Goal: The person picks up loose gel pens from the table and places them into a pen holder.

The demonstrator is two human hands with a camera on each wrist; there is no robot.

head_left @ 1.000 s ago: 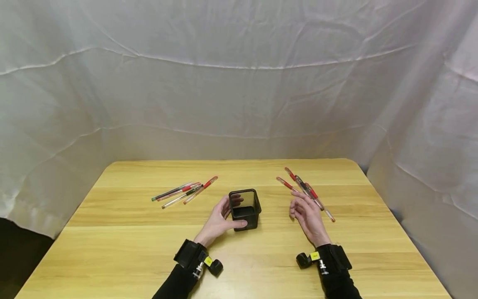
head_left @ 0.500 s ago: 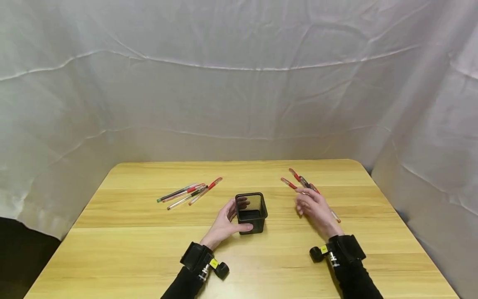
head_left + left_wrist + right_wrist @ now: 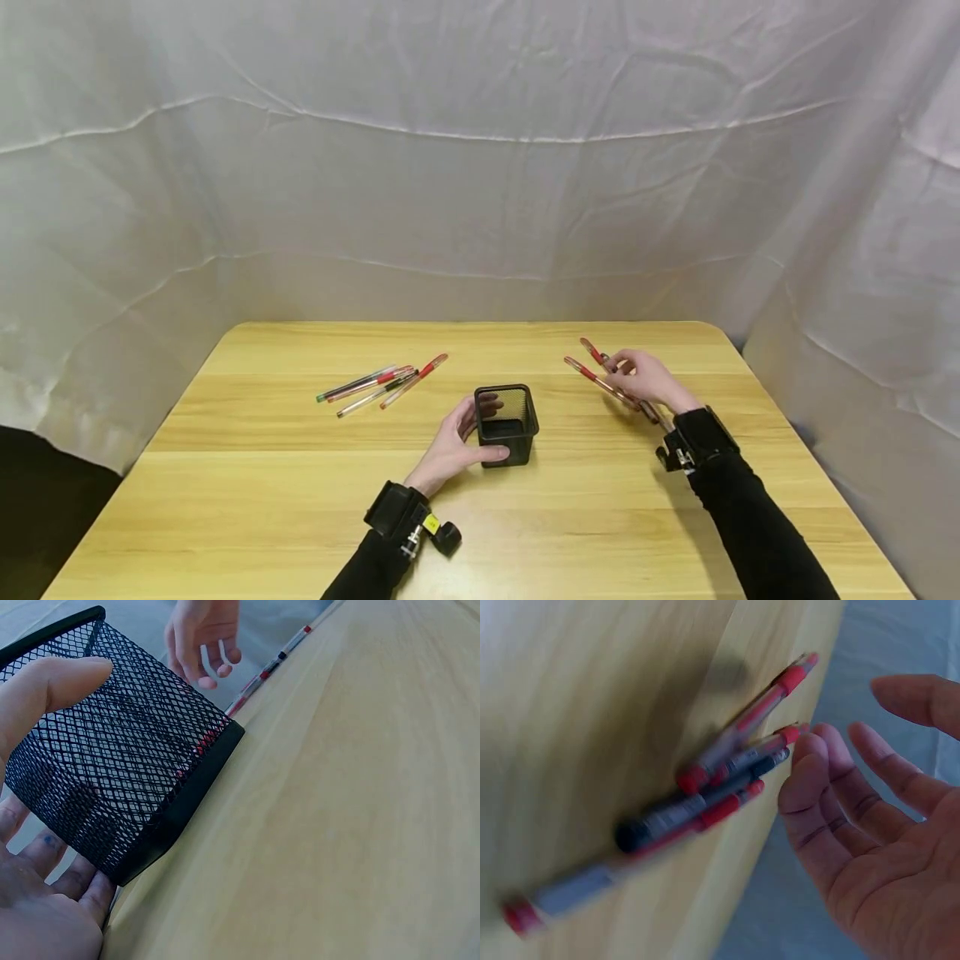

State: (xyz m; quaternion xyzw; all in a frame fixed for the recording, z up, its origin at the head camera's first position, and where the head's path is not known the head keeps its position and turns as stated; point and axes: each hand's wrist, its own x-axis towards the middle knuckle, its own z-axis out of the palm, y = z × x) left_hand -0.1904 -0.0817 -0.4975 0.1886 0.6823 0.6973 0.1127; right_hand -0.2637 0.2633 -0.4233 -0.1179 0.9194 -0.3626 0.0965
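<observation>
A black mesh pen holder stands upright on the table in the head view. My left hand holds it from the left, thumb across the near wall and fingers round the far side. In the left wrist view the mesh wall fills the space beside the thumb. Over the right-hand group of gel pens is my right hand, partly covering them in the head view. The right wrist view shows its fingers parted and bent, nothing between them. Red-capped pens and a black one lie there, overlapping.
Several more pens with red, black and green parts lie crossed at the left of the wooden table. A pale cloth curtain hangs behind the table and along both sides.
My right hand has moved up and away over the right pens, turning palm-down. The left hand keeps its hold on the pen holder. The whole head view has shifted slightly.
</observation>
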